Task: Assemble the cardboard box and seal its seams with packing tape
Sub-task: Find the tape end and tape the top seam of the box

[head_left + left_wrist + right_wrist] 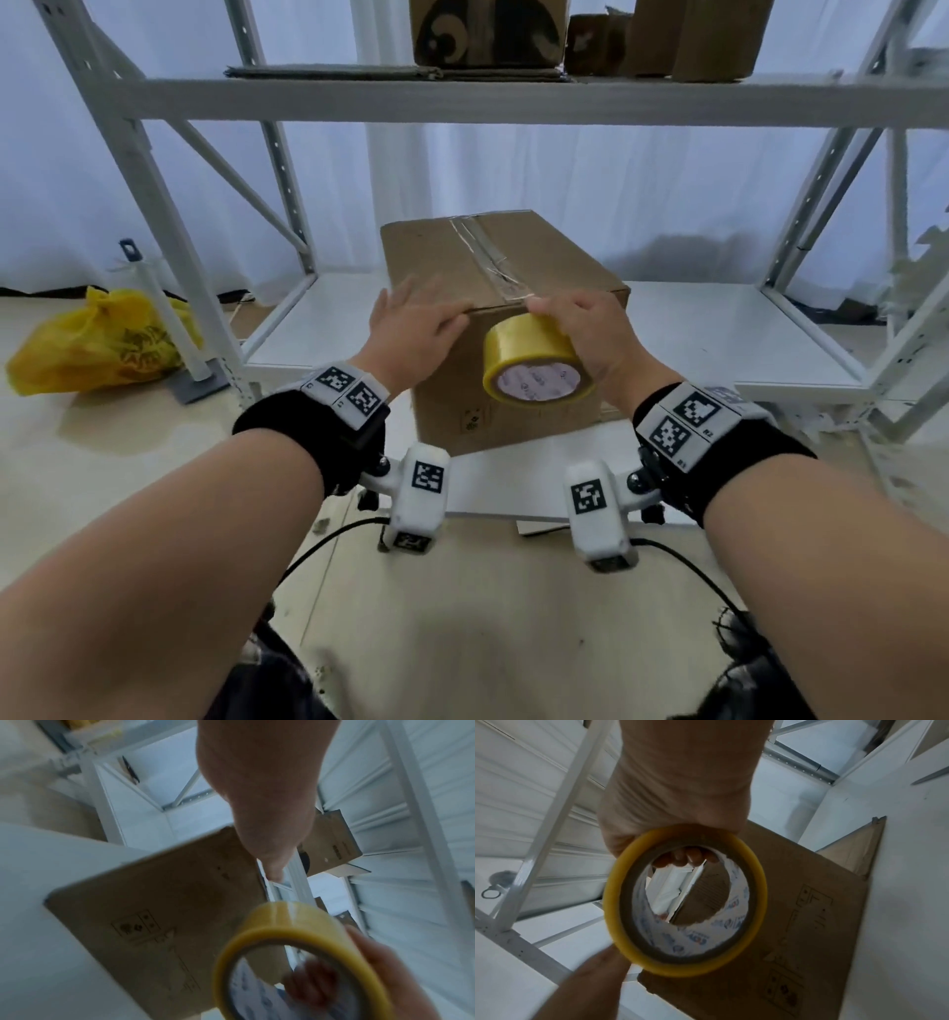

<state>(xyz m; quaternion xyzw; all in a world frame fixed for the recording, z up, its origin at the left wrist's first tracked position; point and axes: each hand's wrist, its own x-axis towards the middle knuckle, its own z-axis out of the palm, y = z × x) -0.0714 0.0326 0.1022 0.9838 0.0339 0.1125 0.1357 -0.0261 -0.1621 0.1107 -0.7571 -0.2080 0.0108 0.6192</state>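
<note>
Cardboard box (506, 329) stands erected on the low white shelf (719, 334), closed on top, directly ahead of both hands.

Top centre seam: a strip of tape (488, 259) already runs along it from the far edge to the near edge. The strip looks wrinkled near the front end; how well it has stuck cannot be judged from here.

Right hand (590, 329): the grip is closed round the yellow tape roll (534, 362), fingers over the outer band and fingertips visible through the core in the right wrist view. The roll sits just below this hand, against the upper part of the box's near face, right where the seam strip reaches the top edge. Whether the tape is yet cut from the roll cannot be told.

Left hand (416, 334): fingers out nearly flat, holding nothing, pressing on the near top edge of the box just left of the roll.

Judgement on progress: assembly done; top seam taped along its length. In hand now, probably, is carrying the strip over the near edge and down the front face, then severing it. The bottom seam is hidden, status unknown. The edge seams at the sides of the top show no tape; if wanted, these remain.

Risk: wrinkles near the front may lift unless smoothed down.
</note>
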